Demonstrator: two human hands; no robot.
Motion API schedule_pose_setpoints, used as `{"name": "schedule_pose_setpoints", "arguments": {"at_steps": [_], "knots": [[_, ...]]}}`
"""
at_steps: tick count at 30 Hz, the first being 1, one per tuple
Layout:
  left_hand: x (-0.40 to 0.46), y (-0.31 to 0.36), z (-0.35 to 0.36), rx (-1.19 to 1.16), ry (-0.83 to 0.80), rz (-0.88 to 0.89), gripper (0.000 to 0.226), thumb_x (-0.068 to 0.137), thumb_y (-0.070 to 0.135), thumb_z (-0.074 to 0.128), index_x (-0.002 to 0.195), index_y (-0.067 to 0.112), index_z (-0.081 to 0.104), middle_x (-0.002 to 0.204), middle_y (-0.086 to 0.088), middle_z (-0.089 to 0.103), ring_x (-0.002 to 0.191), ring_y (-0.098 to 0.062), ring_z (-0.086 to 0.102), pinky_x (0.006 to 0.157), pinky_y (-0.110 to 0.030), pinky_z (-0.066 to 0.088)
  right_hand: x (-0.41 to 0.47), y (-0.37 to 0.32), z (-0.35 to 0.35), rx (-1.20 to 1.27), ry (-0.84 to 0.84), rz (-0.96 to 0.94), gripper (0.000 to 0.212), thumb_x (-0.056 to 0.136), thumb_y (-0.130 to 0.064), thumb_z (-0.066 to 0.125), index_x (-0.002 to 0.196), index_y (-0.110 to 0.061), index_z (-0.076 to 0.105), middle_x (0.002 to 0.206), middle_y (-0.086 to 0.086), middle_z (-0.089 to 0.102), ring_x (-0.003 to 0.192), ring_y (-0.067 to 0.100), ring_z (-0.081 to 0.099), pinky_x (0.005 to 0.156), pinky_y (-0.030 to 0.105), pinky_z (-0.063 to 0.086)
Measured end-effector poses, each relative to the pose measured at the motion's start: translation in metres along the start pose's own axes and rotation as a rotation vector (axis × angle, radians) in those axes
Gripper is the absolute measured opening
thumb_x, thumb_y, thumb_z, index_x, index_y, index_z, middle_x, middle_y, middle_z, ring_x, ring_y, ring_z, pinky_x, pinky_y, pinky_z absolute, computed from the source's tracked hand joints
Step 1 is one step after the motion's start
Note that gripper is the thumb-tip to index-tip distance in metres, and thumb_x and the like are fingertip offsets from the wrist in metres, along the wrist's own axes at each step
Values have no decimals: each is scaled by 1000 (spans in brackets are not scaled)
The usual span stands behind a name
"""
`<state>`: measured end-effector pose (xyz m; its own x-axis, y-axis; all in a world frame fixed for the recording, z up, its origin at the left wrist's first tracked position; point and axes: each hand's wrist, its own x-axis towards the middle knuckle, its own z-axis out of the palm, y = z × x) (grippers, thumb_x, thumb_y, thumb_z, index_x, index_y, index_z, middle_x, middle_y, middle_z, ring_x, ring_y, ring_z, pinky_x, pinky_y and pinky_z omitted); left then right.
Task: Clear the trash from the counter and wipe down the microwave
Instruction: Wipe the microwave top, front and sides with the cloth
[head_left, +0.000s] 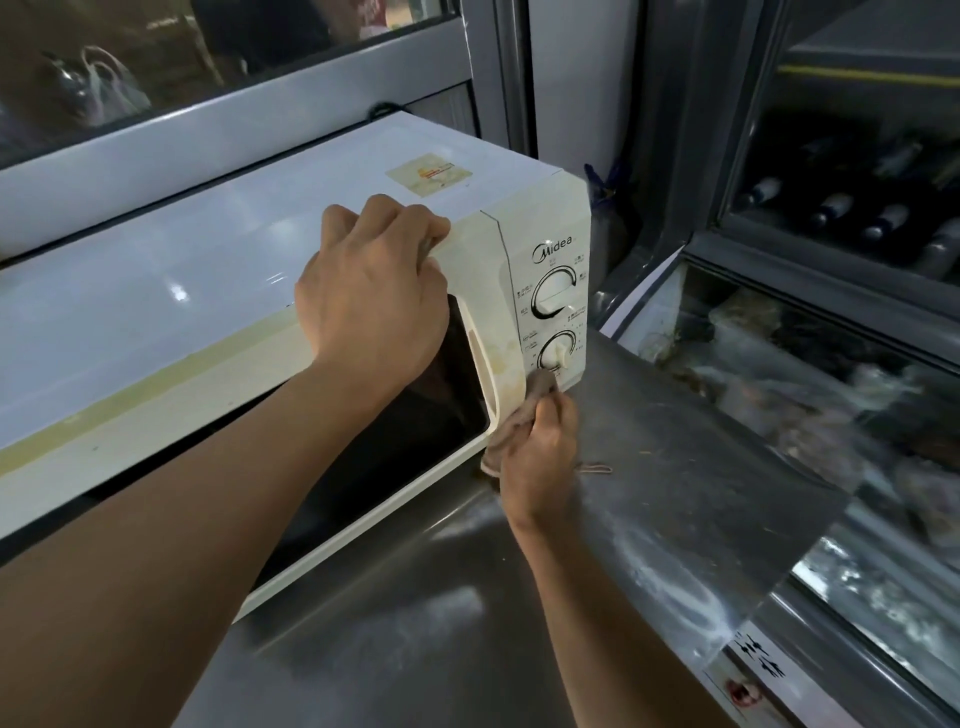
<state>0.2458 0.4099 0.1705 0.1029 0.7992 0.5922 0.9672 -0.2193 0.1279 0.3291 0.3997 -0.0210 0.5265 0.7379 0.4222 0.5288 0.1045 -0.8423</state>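
Much of the microwave runs off the left edge, its dark door window partly hidden behind the left hand, whose curled fingers grip the top front edge of the door. Right hand pinches a brownish cloth against the lower control panel, just under the lower knob. Standing on the steel counter, the microwave's long axis runs left to right, front facing the person.

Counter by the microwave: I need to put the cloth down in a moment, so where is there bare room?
Bare steel counter lies right of the right hand, between the microwave and the glass-topped freezer. More lies in front of the microwave door, near the camera. It is crowded at the microwave's lower right corner, where cloth and hand press.
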Motion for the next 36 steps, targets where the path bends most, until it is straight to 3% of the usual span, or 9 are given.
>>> {"name": "schedule_pose_setpoints", "arguments": {"at_steps": [5, 8, 11, 15, 19, 24, 28, 32, 36], "knots": [[0, 1, -1, 16, -20, 1, 36, 89, 14, 44, 119, 25, 60, 117, 7, 56, 113, -23, 43, 62, -31, 31, 20, 25, -9, -58, -113, 143, 20, 87, 4, 45, 85, 11, 63, 95, 27, 61, 83, 38, 62, 71, 33, 46], [-1, 1, -1, 21, -23, -5, 35, 89, 15, 44, 119, 26, 60, 118, 9, 56, 113, -21, 42, 62, -30, 30, 38, 32, -13, 8, -92, 318, 13, 86, 0, 55, 87, 6, 67, 88, 24, 66, 83, 35, 63, 65, 23, 35], [0, 1, -1, 15, -25, -8, 35, 90, 15, 45, 119, 27, 60, 118, 10, 56, 113, -21, 43, 62, -30, 30, 59, 26, -25, 142, 22, 379, 16, 84, -3, 65, 98, 2, 68, 94, 18, 70, 85, 26, 63, 70, 13, 34], [0, 1, -2, 16, -22, -13, 36, 89, 15, 45, 119, 27, 60, 118, 10, 56, 112, -21, 43, 61, -29, 29, 88, 25, -40, 274, -10, 270, 15, 77, 0, 70, 91, -3, 68, 88, 11, 67, 73, 12, 59, 70, 13, 46], [0, 2, -1, 1, -14, -10, 35, 88, 13, 47, 117, 26, 62, 117, 9, 58, 112, -22, 44, 62, -30, 31, 102, 15, -50, 324, -115, 96, 15, 74, 7, 69, 83, -6, 68, 90, 6, 59, 75, 1, 55, 72, 11, 42], [0, 1, -1, 15, 1, 1, 35, 89, 13, 47, 118, 25, 62, 118, 9, 58, 110, -22, 45, 62, -29, 30, 106, 6, -48, 316, -85, -54, 21, 76, 13, 59, 88, -4, 63, 96, 2, 51, 80, -9, 52, 73, 2, 37], [0, 2, 0, 20, 14, -2, 34, 88, 13, 47, 117, 25, 62, 117, 9, 59, 110, -23, 45, 62, -29, 30, 93, 29, -36, 256, -58, 24, 21, 81, 11, 58, 95, -4, 61, 98, 9, 51, 84, 9, 50, 76, 2, 36], [-1, 2, 0, 17, 13, -8, 34, 88, 13, 47, 116, 25, 62, 116, 9, 58, 110, -22, 45, 63, -30, 30, 89, 50, -33, 105, -159, 106, 15, 79, 7, 63, 89, -4, 60, 97, 9, 54, 88, 20, 54, 68, 9, 32], [-1, 1, 1, 3, 3, -13, 35, 88, 12, 46, 116, 26, 62, 117, 10, 58, 110, -22, 44, 63, -30, 31, 98, 34, -41, 144, -203, 123, 16, 78, 4, 67, 86, -9, 62, 97, 7, 53, 84, 14, 54, 69, 10, 36]]}}
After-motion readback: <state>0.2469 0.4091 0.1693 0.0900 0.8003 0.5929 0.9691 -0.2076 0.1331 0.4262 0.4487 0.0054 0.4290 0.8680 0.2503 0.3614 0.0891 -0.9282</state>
